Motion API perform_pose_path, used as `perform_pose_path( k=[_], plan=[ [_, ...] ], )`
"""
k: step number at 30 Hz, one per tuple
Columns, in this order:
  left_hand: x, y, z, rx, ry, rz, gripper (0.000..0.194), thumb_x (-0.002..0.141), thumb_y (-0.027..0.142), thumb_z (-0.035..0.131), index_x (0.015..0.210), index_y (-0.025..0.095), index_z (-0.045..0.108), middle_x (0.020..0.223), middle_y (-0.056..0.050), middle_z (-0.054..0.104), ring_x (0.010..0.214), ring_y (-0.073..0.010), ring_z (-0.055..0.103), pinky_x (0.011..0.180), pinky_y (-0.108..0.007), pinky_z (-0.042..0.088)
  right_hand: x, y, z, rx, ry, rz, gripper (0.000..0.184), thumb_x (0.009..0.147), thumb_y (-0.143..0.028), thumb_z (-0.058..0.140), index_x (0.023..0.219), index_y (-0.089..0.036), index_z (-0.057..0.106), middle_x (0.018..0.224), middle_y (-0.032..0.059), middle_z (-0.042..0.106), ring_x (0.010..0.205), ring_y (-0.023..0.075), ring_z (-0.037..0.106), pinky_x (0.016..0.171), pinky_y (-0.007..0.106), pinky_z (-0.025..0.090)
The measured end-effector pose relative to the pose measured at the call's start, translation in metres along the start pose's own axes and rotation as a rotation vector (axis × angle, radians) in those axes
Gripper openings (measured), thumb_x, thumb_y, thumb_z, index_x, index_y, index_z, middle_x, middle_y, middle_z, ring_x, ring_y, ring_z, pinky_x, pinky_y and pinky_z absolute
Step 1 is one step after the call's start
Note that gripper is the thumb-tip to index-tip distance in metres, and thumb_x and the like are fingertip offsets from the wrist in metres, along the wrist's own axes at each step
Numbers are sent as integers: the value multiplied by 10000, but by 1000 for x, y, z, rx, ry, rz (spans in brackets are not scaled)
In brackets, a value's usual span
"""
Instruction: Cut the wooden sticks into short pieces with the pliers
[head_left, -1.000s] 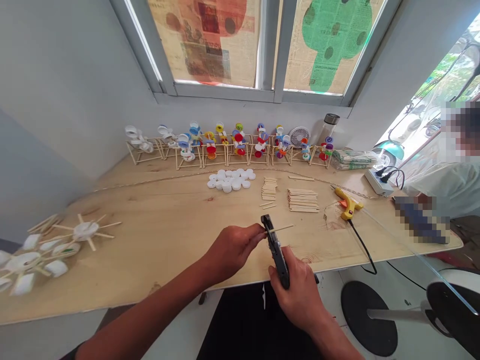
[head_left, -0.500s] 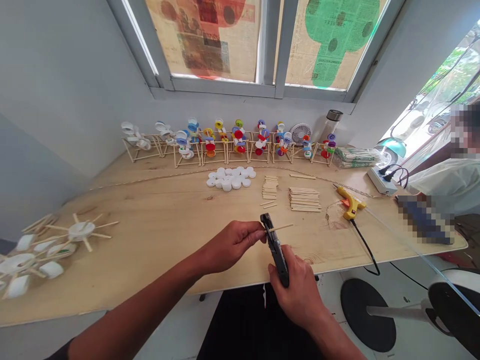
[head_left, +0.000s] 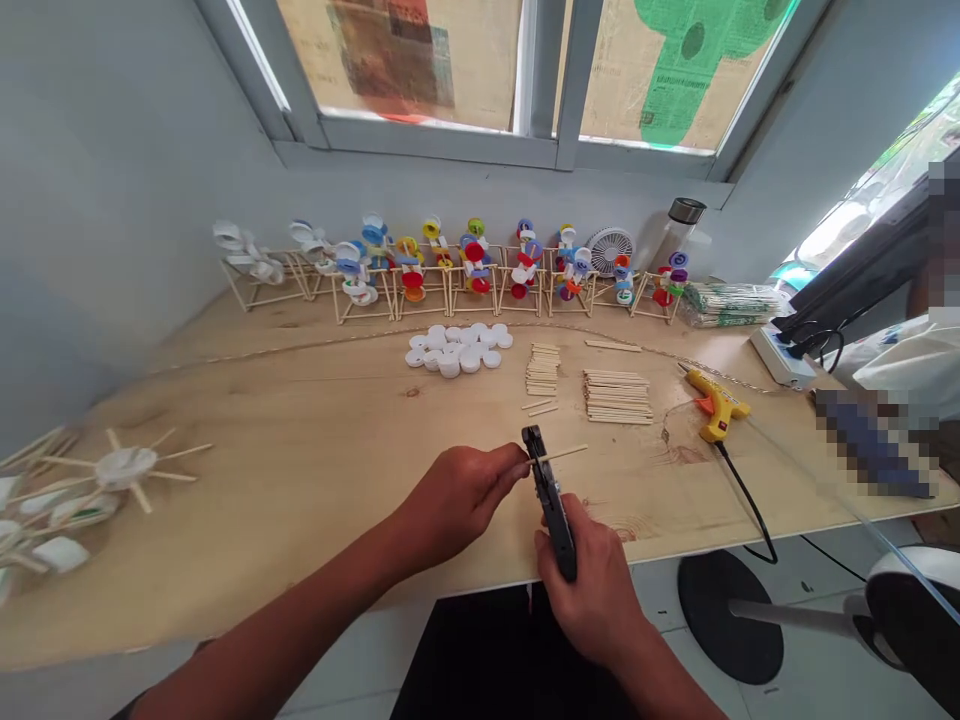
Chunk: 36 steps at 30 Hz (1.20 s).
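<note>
My right hand [head_left: 600, 585] is wrapped round the handle of a black pliers-like cutting tool [head_left: 556, 525], held tilted above the table's front edge. A thin wooden stick [head_left: 568, 453] crosses the tool's head, its free end pointing right. My left hand [head_left: 466, 500] pinches the stick's other end close against the jaws; the fingertips partly hide that end. Beyond my hands lie a stack of short sticks [head_left: 542, 370], a stack of longer sticks [head_left: 618, 397] and a cluster of white bottle caps [head_left: 459, 348].
A yellow glue gun [head_left: 716, 402] lies to the right, near a white power strip [head_left: 781, 355]. Stick-and-cap wheels [head_left: 126, 467] sit at the left. Along the wall stand several stick frames with coloured caps [head_left: 474, 280], a small fan [head_left: 610, 252] and a bottle [head_left: 675, 235]. A person [head_left: 907, 365] is at the right.
The camera view has tilted down and shifted slightly. My hands keep the same hold on the stick and the black tool, with the left hand turned a little more knuckles-up.
</note>
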<state>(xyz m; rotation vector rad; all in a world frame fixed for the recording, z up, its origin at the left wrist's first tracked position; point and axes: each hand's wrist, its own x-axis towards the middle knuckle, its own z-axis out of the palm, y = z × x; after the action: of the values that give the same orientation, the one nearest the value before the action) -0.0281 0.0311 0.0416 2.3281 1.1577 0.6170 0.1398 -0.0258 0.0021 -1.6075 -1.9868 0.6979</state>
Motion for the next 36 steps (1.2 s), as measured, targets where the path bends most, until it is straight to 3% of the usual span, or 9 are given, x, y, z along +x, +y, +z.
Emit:
perform_pose_path(
  k=[10,17,21,24,30,36],
  plan=[
    [8,-15,12,199,81,43,278,909,271,294,765,174,511,520,30,532,433,-94,483,454,-191,311,7,5,4,48,-47,90,54,775,-240,452,741,-208,424,599,-14,555,533,150,525,518,242,311],
    [5,-10,25,531,314,124,261,902,248,326,803,151,547,591,-6,581,484,-112,512,451,-204,311,8,1,1,96,-8,108,45,772,-242,463,758,-201,474,638,-4,593,576,157,557,557,242,346],
    [2,-5,24,631,333,170,221,886,205,352,815,145,552,573,-5,560,462,-115,493,437,-211,300,2,0,0,100,16,89,39,764,-231,470,777,-198,488,641,-7,596,581,156,562,563,239,347],
    [-2,-2,20,517,266,174,244,893,208,313,812,152,536,576,-3,577,481,-119,523,443,-205,316,-2,-1,0,103,25,73,43,771,-223,461,791,-197,488,643,-8,599,585,156,566,564,236,346],
    [-4,4,7,191,49,38,281,900,258,271,781,172,512,559,9,554,484,-115,519,479,-202,346,-7,0,1,86,11,51,44,768,-206,460,811,-202,470,654,-8,594,608,160,571,570,232,344],
    [-1,6,-5,-251,-79,-44,315,892,326,294,771,167,538,694,1,575,637,-112,523,630,-220,397,-8,-1,2,64,0,11,28,767,-197,451,790,-209,440,619,-23,550,561,148,529,537,225,322]
  ],
)
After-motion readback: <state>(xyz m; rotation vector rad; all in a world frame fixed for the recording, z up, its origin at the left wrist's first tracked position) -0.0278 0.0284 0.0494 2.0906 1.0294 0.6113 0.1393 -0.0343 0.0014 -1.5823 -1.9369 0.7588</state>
